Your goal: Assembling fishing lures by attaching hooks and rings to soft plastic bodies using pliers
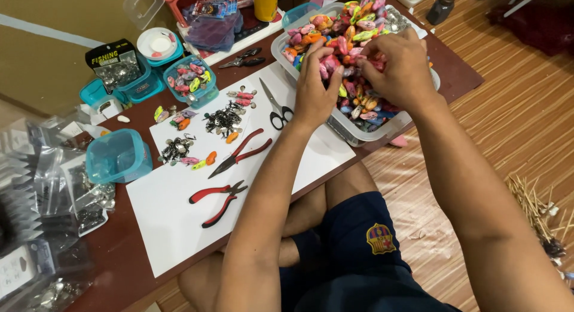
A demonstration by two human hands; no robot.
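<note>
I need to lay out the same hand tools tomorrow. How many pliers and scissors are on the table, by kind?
Red-handled pliers: 2, one long-nosed, one shorter
Silver scissors with black handles: 1
Small black tool by the teal containers, kind unclear: 1
Total: 4

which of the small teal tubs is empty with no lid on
The teal tub at the white sheet's left edge: open and empty. The others hold colourful lures or carry lids.

Both bare forearms stretch away from the seated person toward the far side of the scene, converging as they go. The left hand [315, 87] lies palm down, fingers curled downward at the tips. The right hand [399, 64] sits just beside it, knuckles up, fingers bent and pinched inward toward the left hand.
</note>
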